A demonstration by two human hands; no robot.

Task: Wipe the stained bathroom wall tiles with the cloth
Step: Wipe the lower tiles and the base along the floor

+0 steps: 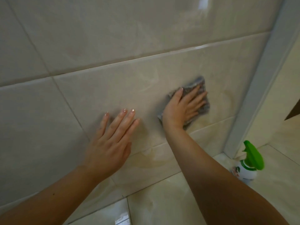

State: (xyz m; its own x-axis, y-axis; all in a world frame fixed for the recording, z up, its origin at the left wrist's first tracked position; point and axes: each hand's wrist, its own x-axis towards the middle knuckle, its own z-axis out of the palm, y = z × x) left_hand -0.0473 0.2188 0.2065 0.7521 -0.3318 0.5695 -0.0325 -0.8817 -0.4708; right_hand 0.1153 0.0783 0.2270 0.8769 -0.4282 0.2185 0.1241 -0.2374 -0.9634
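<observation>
Head view: R hand (181,109) presses cloth (197,85) flat on wall tiles (113,88)

The cloth (198,82) is lying against the wall tiles (113,88) under the right hand (183,109), with the left hand (110,143) sitting at eight o'clock. The spray bottle (247,168) is standing on the floor (162,208) at five o'clock.

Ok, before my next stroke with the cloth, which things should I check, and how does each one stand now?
1. Cloth pressed flat under right hand: ok.
2. Left hand apart from cloth: ok.
3. Ring stain right of cloth wiped off: not ok.
4. Lower stain wiped off: not ok.
5. Bottle out of the stroke's way: ok.
6. Cloth damp enough: cannot tell.
</observation>
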